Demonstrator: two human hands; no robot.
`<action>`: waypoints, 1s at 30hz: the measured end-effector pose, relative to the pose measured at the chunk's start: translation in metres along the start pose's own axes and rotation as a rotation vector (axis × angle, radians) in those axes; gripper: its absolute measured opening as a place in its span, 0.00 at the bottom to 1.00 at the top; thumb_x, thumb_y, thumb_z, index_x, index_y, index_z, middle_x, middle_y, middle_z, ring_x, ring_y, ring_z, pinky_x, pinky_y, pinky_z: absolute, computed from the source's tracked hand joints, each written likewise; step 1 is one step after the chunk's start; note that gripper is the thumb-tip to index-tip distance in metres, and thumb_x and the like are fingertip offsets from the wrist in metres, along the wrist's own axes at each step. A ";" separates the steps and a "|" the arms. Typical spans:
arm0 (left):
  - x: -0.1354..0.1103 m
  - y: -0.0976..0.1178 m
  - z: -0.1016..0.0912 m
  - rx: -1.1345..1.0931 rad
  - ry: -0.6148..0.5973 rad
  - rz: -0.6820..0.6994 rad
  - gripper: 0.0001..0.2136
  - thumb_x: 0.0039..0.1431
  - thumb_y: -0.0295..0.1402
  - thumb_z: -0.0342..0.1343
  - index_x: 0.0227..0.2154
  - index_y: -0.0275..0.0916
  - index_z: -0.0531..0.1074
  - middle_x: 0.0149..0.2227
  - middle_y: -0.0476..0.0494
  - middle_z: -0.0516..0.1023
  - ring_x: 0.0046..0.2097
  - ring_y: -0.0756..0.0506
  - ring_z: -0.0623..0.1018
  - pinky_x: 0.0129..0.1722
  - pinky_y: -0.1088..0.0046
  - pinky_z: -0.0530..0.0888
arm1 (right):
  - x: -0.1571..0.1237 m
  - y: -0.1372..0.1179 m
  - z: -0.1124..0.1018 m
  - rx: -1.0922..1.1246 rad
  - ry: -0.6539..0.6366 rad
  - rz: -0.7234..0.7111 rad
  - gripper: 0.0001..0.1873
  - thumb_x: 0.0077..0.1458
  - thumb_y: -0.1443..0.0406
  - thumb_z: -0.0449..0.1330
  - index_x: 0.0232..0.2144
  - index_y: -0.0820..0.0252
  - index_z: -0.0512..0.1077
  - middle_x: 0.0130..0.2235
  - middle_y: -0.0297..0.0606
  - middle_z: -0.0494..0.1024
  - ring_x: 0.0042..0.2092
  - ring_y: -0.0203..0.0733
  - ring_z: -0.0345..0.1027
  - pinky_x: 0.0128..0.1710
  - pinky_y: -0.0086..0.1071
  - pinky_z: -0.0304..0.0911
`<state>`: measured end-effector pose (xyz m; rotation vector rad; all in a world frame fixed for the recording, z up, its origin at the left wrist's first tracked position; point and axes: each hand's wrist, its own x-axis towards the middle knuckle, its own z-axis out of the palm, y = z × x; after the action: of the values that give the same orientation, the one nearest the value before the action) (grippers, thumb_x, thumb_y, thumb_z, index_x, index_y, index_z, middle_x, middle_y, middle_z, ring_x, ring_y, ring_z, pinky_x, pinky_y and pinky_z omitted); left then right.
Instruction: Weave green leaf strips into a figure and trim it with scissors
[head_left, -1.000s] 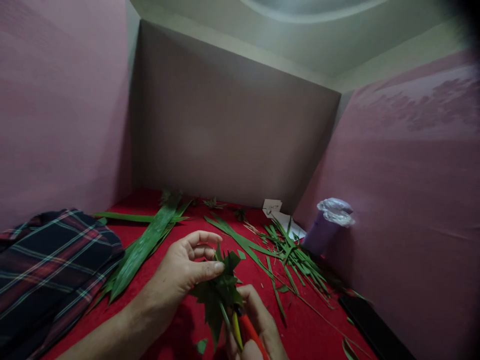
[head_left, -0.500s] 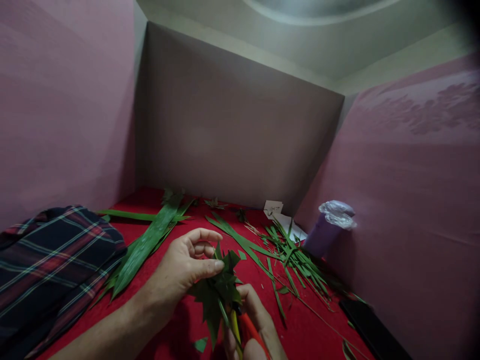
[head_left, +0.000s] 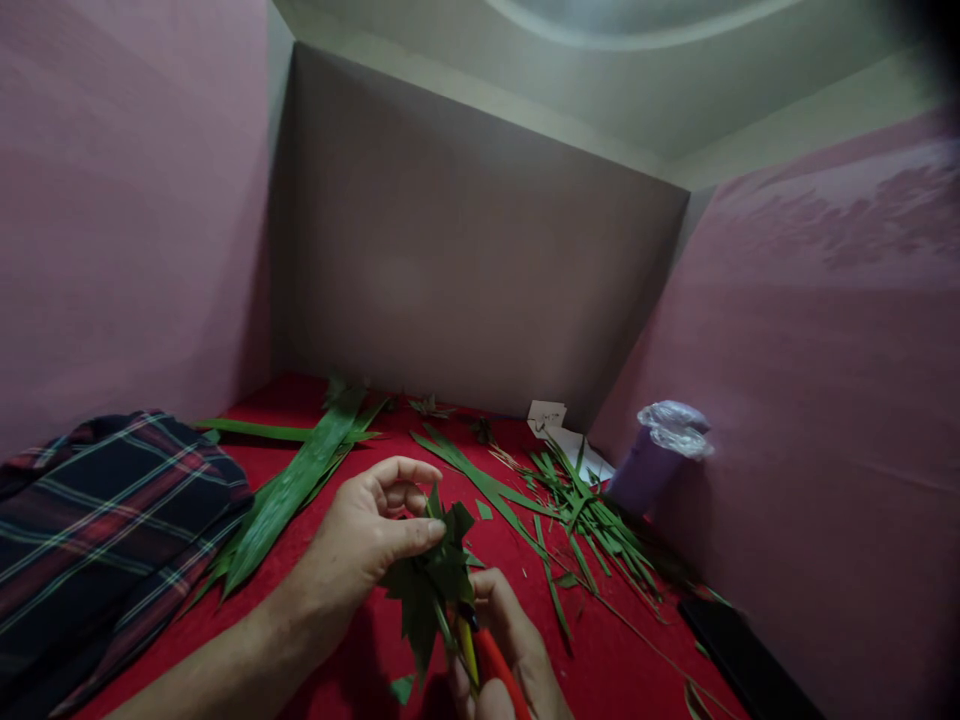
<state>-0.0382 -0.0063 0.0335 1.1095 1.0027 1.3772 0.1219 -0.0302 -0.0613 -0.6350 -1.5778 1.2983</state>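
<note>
My left hand (head_left: 390,520) pinches a dark green, jagged-edged leaf (head_left: 450,560) between thumb and fingers. Below it, my right hand (head_left: 517,650) is closed around an orange tool (head_left: 501,665) with a dark tip, whose exact kind I cannot make out. A yellow-green strip (head_left: 468,650) lies alongside that tool, by the leaf's lower part. The tool's dark end is close against the leaf; whether it touches is hidden. Under my hands, a small green leaf scrap (head_left: 403,688) rests on the red cloth (head_left: 592,670).
Long broad leaves (head_left: 300,500) lie to the left, beside a plaid cloth bundle (head_left: 112,540). Several narrow leaf strips (head_left: 600,520) are heaped on the right. Behind them stand a white card (head_left: 546,416) and a purple container with clear plastic (head_left: 660,455). A black flat object (head_left: 750,660) lies front right.
The leaf and the orange tool have shifted very slightly left and tilted a little. Both hands keep nearly the same position and hold.
</note>
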 end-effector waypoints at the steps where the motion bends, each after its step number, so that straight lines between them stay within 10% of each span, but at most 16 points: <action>1: -0.001 -0.002 0.000 0.009 0.004 0.003 0.16 0.33 0.24 0.64 0.31 0.38 0.72 0.22 0.55 0.69 0.23 0.54 0.69 0.24 0.79 0.66 | 0.001 0.000 -0.001 -0.001 -0.018 -0.011 0.34 0.38 0.37 0.54 0.36 0.56 0.62 0.23 0.28 0.58 0.21 0.31 0.43 0.20 0.25 0.47; 30: -0.010 -0.022 0.012 -0.095 0.104 -0.002 0.13 0.34 0.27 0.64 0.27 0.38 0.71 0.21 0.53 0.71 0.23 0.52 0.70 0.23 0.78 0.66 | -0.008 -0.026 -0.003 -0.117 0.127 0.032 0.29 0.42 0.39 0.55 0.34 0.57 0.67 0.20 0.31 0.64 0.23 0.39 0.62 0.23 0.30 0.61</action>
<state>-0.0218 -0.0146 0.0133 0.9741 1.0016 1.4779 0.1328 -0.0439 -0.0396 -0.8028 -1.5532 1.1713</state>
